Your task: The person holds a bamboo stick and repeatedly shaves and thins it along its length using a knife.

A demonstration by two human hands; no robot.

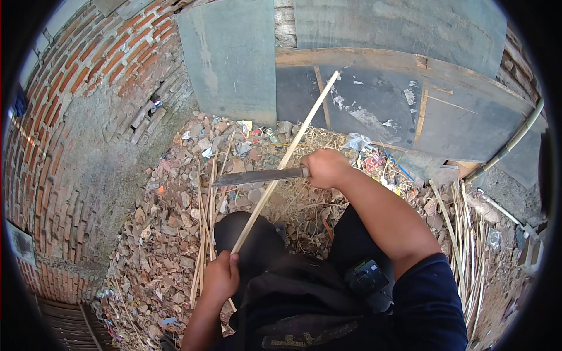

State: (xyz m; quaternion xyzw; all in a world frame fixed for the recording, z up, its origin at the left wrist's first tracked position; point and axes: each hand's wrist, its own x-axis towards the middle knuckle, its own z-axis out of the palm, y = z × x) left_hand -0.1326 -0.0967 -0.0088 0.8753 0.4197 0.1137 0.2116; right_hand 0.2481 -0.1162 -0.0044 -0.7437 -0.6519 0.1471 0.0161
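My left hand [220, 277] is closed round the lower end of a long pale bamboo strip [287, 157], which slants up and away to the right. In my right hand [328, 168] is the handle of a machete, gripped in a fist. Its dark, broad blade [257, 177] points left and crosses the strip about midway; whether the edge touches the strip I cannot tell. Several more thin strips [204, 234] lie on the ground left of my knee, partly behind my left hand. My dark-clothed knees [243, 231] are bent beneath the strip.
Broken brick and rubble [155, 251] cover the ground, with scraps of litter [374, 161] near the wall. A bundle of bamboo strips [468, 245] lies to my right. A brick wall [76, 146] stands at left, grey panels [374, 105] ahead. A bamboo pole [509, 143] leans at far right.
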